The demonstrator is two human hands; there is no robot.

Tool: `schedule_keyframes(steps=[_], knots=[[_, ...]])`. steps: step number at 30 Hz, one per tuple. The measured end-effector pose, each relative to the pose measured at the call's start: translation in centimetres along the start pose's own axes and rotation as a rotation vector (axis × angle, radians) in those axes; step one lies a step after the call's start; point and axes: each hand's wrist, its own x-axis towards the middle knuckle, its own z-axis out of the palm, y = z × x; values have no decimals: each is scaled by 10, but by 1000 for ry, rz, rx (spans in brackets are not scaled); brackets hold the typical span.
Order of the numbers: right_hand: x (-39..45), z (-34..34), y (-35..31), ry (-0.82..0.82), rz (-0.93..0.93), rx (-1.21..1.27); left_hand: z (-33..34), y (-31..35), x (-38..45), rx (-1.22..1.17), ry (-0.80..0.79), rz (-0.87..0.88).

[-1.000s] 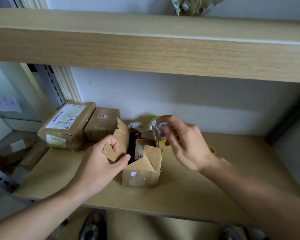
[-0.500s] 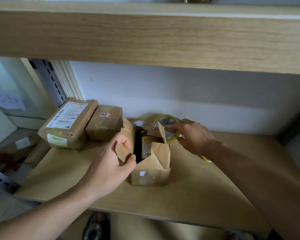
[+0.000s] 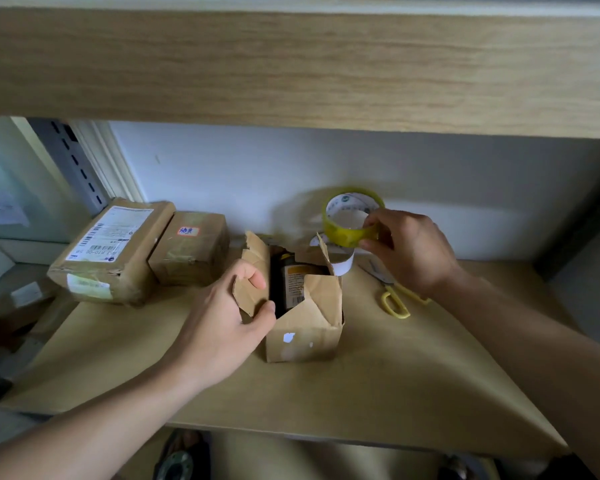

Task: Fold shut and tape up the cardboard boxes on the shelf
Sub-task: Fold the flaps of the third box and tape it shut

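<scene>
On the pale wooden shelf (image 3: 378, 382) in front of you stands a small brown cardboard box (image 3: 303, 327), open at the top, with its flaps raised and creased. A dark bottle with an orange-and-white label (image 3: 291, 284) sits upright inside it. Your left hand (image 3: 222, 327) grips the box's left flap (image 3: 252, 284), thumb on the near edge and fingers curled over the top. Your right hand (image 3: 409, 247) is raised behind and to the right of the box, pinching a roll of yellowish clear packing tape (image 3: 352, 216) between thumb and fingers; the roll is held in the air near the white back wall (image 3: 257, 174). A white strip (image 3: 342, 265) shows just behind the box's right flap; whether it hangs from the roll cannot be told. Yellow-handled scissors (image 3: 392, 296) lie flat on the shelf, to the right of the box and partly under your right wrist. To the left, two closed brown parcels rest side by side against the wall: a larger one with a white barcode label (image 3: 108, 251) and a smaller one with a red-edged sticker (image 3: 191, 247). A thick wooden shelf board (image 3: 291, 64) spans overhead.
</scene>
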Motion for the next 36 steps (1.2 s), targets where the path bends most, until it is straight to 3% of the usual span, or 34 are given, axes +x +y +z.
schedule_keyframes(steps=[14, 26, 30, 36], knots=[[-27, -57, -9, 193, 63, 172, 33, 25, 27, 9, -78, 59], [-29, -47, -2, 185, 178, 192, 18, 23, 21, -95, -68, 99], [-29, -49, -10, 212, 154, 202, 12, 26, 20, -140, -52, 176], [-32, -60, -29, 214, -21, 275, 12, 45, 34, -79, 112, 348]])
